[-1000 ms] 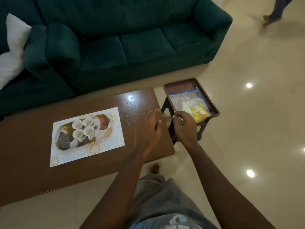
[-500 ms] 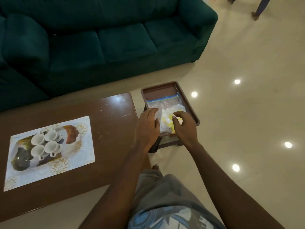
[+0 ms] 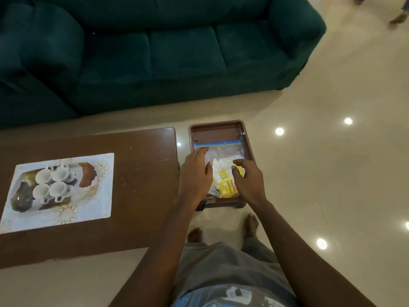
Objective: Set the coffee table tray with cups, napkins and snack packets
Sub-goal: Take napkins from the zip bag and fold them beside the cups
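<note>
A small brown tray stands on a low stool just right of the coffee table. In it lies a clear zip bag with a blue seal, holding yellow snack packets and white napkins. My left hand rests on the bag's left side with its fingers stretched toward the seal. My right hand has its fingers curled onto the bag's right side, pinching the plastic. Several white cups sit upside down on a patterned serving tray at the table's left.
A dark green sofa runs along the far side of the table. Glossy tiled floor spreads to the right. Another person's foot shows at the top right corner. My bare feet are just below the stool.
Both hands left the table's end and came down onto the zip bag in the brown tray. The view swung right, so the cups now sit further left.
</note>
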